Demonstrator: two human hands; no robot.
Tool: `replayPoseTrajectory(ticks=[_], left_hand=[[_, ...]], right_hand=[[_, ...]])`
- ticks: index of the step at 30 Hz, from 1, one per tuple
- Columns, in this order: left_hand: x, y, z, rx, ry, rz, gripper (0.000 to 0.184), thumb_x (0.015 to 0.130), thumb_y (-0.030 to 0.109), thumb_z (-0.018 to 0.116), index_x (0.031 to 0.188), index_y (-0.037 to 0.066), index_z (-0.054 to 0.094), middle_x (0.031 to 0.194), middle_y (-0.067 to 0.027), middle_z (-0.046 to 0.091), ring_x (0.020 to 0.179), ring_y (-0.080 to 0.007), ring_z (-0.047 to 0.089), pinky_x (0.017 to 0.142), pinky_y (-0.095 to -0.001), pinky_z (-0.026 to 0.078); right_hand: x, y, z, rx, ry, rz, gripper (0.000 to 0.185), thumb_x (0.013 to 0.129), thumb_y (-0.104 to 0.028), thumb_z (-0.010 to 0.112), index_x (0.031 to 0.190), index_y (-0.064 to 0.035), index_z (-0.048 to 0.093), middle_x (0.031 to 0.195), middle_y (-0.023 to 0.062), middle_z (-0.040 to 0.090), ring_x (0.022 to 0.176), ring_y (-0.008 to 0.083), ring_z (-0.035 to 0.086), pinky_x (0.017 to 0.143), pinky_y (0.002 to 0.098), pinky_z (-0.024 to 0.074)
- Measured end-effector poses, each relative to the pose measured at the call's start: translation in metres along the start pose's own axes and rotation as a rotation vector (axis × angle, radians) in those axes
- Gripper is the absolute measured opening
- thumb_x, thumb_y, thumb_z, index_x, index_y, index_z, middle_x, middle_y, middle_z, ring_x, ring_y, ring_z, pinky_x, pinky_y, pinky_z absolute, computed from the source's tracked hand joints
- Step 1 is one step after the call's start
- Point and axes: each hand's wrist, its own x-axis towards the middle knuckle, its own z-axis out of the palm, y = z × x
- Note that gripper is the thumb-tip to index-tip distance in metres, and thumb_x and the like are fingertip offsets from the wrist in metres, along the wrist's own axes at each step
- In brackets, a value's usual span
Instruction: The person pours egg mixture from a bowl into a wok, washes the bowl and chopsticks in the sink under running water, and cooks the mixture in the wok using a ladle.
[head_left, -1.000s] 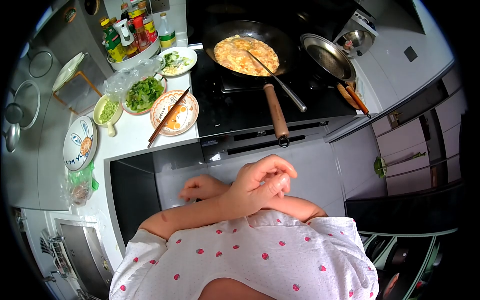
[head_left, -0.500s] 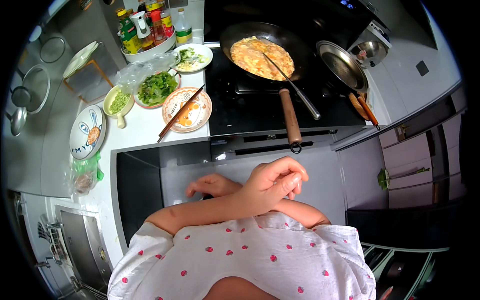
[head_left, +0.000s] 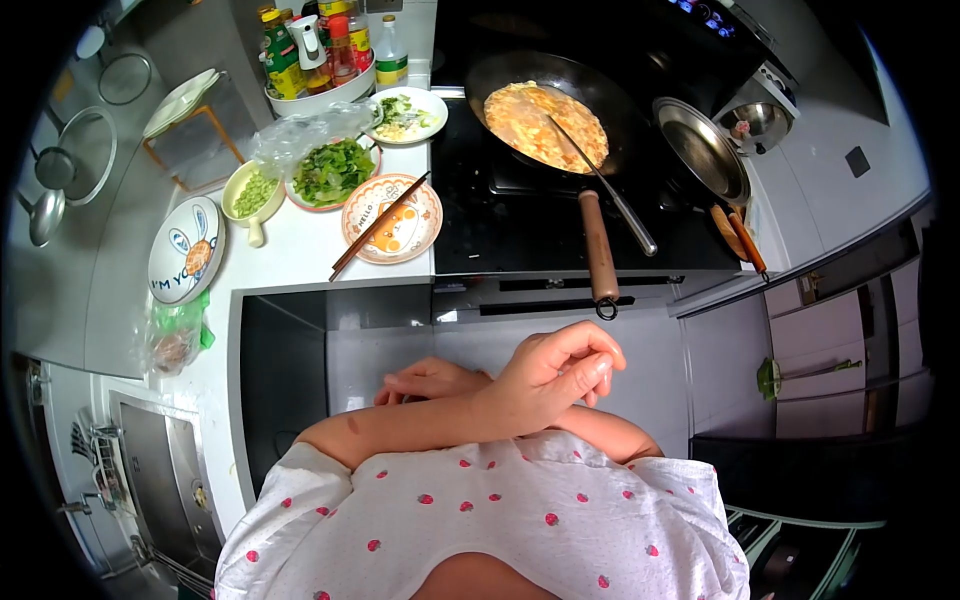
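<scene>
My forearms cross in front of my body, the left one on top. My left hand (head_left: 562, 368) is on the right side, its fingers curled and the thumb against them, with nothing seen in it. My right hand (head_left: 432, 380) shows behind the left forearm, fingers loosely bent and apart, holding nothing visible. Nearest to the left hand is the wooden handle (head_left: 598, 245) of a black wok (head_left: 625, 105) on the stove. Egg-coloured food in liquid (head_left: 545, 125) fills the wok's bottom. A metal-handled utensil (head_left: 615, 200) rests in it, its head hidden in the food.
Chopsticks (head_left: 380, 226) lie across a patterned bowl (head_left: 425, 235) on the left counter. Around it are leafy greens (head_left: 335, 170), a bowl of chopped green pieces (head_left: 256, 192), a plate of cut vegetables (head_left: 407, 117) and bottles (head_left: 283, 60). A steel pan (head_left: 700, 150) stands right of the wok.
The view has shifted slightly, so the counter and stove sit further right. My arms stay crossed; the right hand's fingers are drawn in a little more.
</scene>
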Motion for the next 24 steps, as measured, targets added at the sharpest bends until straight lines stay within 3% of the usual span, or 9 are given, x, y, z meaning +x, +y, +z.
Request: replayPoseTrajectory(ticks=[12,16,24], left_hand=[[-0.001,0.001,0.001,0.034,0.010,-0.031,0.017,0.094,0.016,0.042,0.098,0.001,0.051,0.079,-0.0049,0.054,0.069,-0.0081,0.052,0.064,-0.0216,0.045],[-0.001,-0.003,0.004,0.014,0.063,-0.020,0.016,0.092,0.017,0.046,0.093,0.003,0.053,0.075,-0.0022,0.054,0.066,-0.0061,0.051,0.060,-0.0200,0.045],[-0.001,-0.001,0.006,0.021,0.041,-0.029,0.016,0.092,0.018,0.046,0.094,0.003,0.052,0.076,-0.0024,0.054,0.066,-0.0063,0.052,0.061,-0.0200,0.046]], right_hand=[[0.001,-0.006,0.011,-0.020,-0.054,0.119,0.044,0.092,-0.040,0.043,0.099,-0.0006,0.061,0.092,0.0019,0.062,0.082,0.0051,0.055,0.072,0.0194,0.0438],[0.009,0.011,0.007,-0.109,0.090,0.187,0.043,0.092,-0.040,0.046,0.097,-0.0004,0.061,0.091,0.0010,0.062,0.080,0.0046,0.055,0.070,0.0191,0.0443],[0.002,0.000,0.010,0.007,0.031,0.111,0.042,0.091,-0.040,0.048,0.096,-0.0004,0.060,0.089,0.0017,0.062,0.079,0.0054,0.055,0.069,0.0200,0.0449]])
